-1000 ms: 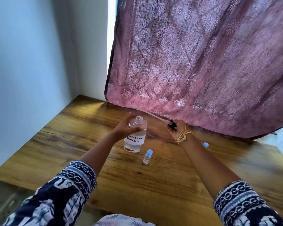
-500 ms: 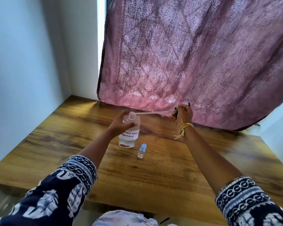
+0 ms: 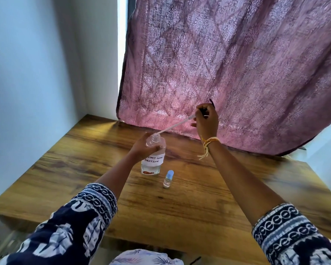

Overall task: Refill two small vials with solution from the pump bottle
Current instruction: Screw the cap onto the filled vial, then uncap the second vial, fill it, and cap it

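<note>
A clear bottle (image 3: 152,163) with a white handwritten label stands on the wooden table (image 3: 189,203), its neck uncapped. My left hand (image 3: 143,148) grips it around the shoulder. My right hand (image 3: 206,121) holds the black pump head raised above and to the right, and the pump's thin white tube (image 3: 173,126) slants down with its tip at the bottle's mouth. One small vial (image 3: 168,179) with a pale blue cap stands upright just right of the bottle. A second vial is not visible; my right arm covers that part of the table.
A patterned pink curtain (image 3: 237,73) hangs over the table's far edge, right behind my raised hand. A white wall (image 3: 27,73) runs along the left side. The table's front edge lies close to my body.
My right hand has lifted the pump head higher and swung the tube from nearly level to a downward slant, bringing its tip to the bottle's mouth. My left hand has kept its grip on the bottle.
</note>
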Available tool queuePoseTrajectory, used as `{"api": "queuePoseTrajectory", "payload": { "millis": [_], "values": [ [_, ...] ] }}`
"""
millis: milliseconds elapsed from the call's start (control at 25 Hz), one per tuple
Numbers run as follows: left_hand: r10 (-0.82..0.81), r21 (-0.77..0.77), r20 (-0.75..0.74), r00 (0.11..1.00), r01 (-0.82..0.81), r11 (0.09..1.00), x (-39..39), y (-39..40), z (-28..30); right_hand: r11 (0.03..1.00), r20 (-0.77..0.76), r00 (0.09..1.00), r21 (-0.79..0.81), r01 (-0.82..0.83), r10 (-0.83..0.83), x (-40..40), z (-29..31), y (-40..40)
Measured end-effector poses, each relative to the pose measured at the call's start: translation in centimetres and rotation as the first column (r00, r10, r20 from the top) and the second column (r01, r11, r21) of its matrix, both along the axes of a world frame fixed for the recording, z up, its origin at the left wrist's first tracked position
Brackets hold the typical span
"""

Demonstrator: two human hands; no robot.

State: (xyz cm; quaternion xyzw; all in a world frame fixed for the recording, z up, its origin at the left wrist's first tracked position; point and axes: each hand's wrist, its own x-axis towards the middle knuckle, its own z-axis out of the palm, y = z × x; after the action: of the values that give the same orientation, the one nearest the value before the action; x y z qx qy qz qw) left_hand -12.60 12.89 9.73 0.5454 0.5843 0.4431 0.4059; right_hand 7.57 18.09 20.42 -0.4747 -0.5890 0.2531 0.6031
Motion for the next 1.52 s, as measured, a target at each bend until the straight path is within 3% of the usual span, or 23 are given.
{"api": "queuePoseTrajectory", "payload": {
  "millis": [200, 360, 440, 560, 680, 880, 1000, 1160, 1240, 1320, 1400, 1480, 1520],
  "values": [
    [0.002, -0.012, 0.002, 1.000, -0.002, 1.000, -0.1, 0.0, 0.0, 0.979, -0.027, 0.978, -0.011, 0.204, -0.204, 0.3, -0.7, 0.7],
    [-0.028, 0.010, -0.009, 1.000, 0.028, 1.000, -0.5, -0.1, -0.1, 0.856, 0.079, 0.929, -0.366, 0.365, -0.363, 1.4, -5.7, 2.0],
    [-0.064, 0.023, 0.002, 0.998, 0.064, 0.998, -0.9, -0.1, -0.1, 0.744, -0.052, 0.946, -0.633, 0.216, -0.319, 1.7, -9.3, 2.3],
    [-0.091, 0.011, 0.010, 0.996, 0.091, 0.996, -1.3, 0.0, -0.3, 0.542, -0.202, 0.948, -0.839, -0.038, -0.247, 0.8, -13.4, 2.2],
    [-0.090, -0.003, 0.013, 0.996, 0.090, 0.996, -1.3, 0.2, -0.1, 0.403, -0.255, 0.944, -0.902, -0.154, -0.210, -0.1, -15.7, 2.2],
    [-0.081, 0.019, -0.002, 0.997, 0.081, 0.997, -1.3, 0.1, -0.3, 0.275, -0.217, 0.975, -0.941, -0.197, -0.043, -1.3, -17.0, 1.6],
    [-0.067, 0.035, -0.068, 0.995, 0.070, 0.997, -1.4, 0.0, -0.3, 0.303, -0.135, 0.985, -0.939, -0.160, 0.104, -0.7, -16.3, 1.0],
    [0.026, 0.132, -0.185, 0.982, -0.001, 0.991, -0.9, 0.2, 0.0, 0.404, -0.058, 0.985, -0.907, -0.119, 0.162, 2.1, -15.5, 1.1],
    [0.145, 0.313, -0.375, 0.916, -0.022, 0.949, 0.0, 0.4, 0.9, 0.482, -0.029, 0.994, -0.873, -0.075, 0.103, 3.8, -15.1, 1.0],
    [0.249, 0.500, -0.544, 0.801, 0.071, 0.863, 1.6, 0.7, 2.1, 0.552, -0.033, 0.999, -0.833, -0.035, 0.013, 5.9, -14.6, 1.2],
    [0.296, 0.603, -0.605, 0.739, 0.183, 0.776, 4.0, 0.9, 3.2, 0.600, -0.090, 0.993, -0.799, -0.027, -0.075, 8.1, -14.3, 1.5],
    [0.272, 0.636, -0.603, 0.750, 0.247, 0.731, 7.4, 1.3, 3.7, 0.613, -0.107, 0.984, -0.790, 0.002, -0.141, 10.3, -13.9, 1.4],
    [0.234, 0.624, -0.594, 0.770, 0.257, 0.738, 9.3, 1.5, 3.8, 0.623, -0.042, 0.988, -0.780, 0.060, -0.148, 11.3, -13.7, 1.2]
  ]
}}
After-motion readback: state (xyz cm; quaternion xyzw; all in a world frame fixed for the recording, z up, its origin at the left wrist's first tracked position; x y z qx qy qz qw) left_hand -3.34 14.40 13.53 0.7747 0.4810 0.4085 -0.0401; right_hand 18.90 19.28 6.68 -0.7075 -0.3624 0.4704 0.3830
